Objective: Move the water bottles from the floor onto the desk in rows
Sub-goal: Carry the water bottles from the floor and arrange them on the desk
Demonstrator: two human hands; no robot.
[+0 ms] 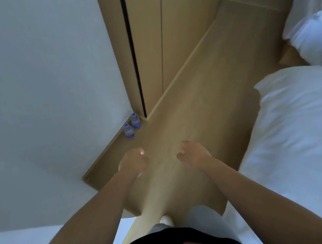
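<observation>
Two water bottles stand upright on the floor, left of centre, in the wall corner. Left hand curled; something pale and blurry under it, cannot tell if grasped. Right hand loosely curled, holding nothing. Likely fetching; next calls for reaching forward and down.

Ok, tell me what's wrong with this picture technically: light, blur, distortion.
Head view: dim, bluish light, soft all over. The wide lens bends the wooden panel and splays the forearms. The left hand is motion-blurred, with a bright glint at its fingers; whether it holds anything cannot be told. The two bottles by the wall are small, their labels unreadable.
</observation>
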